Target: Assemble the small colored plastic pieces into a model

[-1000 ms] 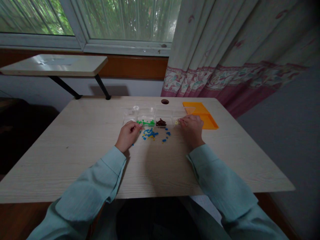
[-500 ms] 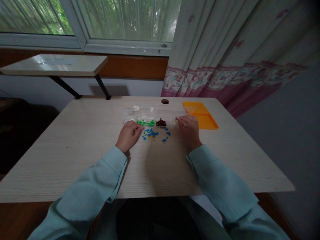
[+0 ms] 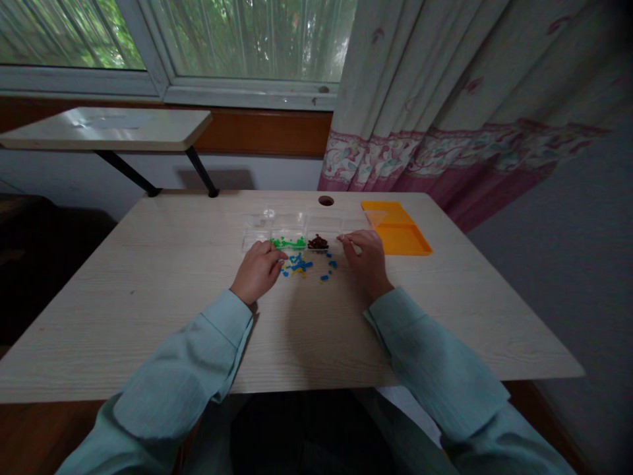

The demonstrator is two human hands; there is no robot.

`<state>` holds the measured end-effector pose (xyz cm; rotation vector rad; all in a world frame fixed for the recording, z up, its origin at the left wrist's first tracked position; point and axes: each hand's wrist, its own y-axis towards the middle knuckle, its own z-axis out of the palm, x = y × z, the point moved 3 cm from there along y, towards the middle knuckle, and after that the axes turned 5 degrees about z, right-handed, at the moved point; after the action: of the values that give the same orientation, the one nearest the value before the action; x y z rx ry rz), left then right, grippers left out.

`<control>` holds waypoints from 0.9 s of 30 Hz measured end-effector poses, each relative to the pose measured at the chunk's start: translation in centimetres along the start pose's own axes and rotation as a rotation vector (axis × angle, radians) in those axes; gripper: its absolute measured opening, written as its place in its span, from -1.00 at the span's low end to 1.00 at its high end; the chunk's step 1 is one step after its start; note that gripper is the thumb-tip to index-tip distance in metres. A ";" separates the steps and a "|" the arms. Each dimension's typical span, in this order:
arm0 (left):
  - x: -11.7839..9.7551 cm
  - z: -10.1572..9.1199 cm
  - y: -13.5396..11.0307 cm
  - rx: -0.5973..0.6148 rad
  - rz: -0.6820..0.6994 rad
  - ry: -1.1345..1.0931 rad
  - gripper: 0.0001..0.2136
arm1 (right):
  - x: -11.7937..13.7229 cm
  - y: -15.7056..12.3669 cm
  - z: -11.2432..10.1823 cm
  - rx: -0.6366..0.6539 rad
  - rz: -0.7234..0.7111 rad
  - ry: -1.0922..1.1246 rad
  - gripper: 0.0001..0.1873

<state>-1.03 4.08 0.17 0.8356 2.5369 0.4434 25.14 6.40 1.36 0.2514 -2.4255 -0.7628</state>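
My left hand [image 3: 258, 269] rests at the left edge of a loose pile of small blue pieces [image 3: 299, 264], some yellow ones among them. Its fingers are drawn together and whatever they pinch is too small to tell. My right hand [image 3: 368, 262] is at the right end of a clear divided box [image 3: 287, 219], thumb and forefinger close together. What lies between those fingertips cannot be made out. In the box's front row, green pieces [image 3: 289, 243] fill one compartment and dark brown pieces [image 3: 318, 243] the one beside it. My right hand covers the rightmost front compartment.
An orange tray [image 3: 403, 239] lies behind and right of my right hand. A few blue pieces [image 3: 325, 278] are scattered right of the pile. Toward the back of the table [image 3: 163, 316] is a round hole [image 3: 326, 200]; a raised shelf [image 3: 113, 128] stands at the back left.
My right hand has shifted a little left, from the light pieces in the right compartment toward the brown ones. My left fingers have moved slightly right, to the pile's edge.
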 end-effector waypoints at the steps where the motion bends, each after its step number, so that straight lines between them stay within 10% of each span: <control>1: 0.0 0.0 0.0 0.000 -0.003 0.004 -0.77 | 0.0 0.0 0.0 0.005 0.004 -0.003 -0.68; 27: 0.6 -0.2 0.0 0.008 -0.032 0.044 -0.82 | 0.0 0.1 -0.1 0.015 -0.011 -0.001 -0.68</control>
<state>-1.57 4.43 0.21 0.7961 2.5904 0.4461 25.22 6.44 1.44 0.2700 -2.4333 -0.7498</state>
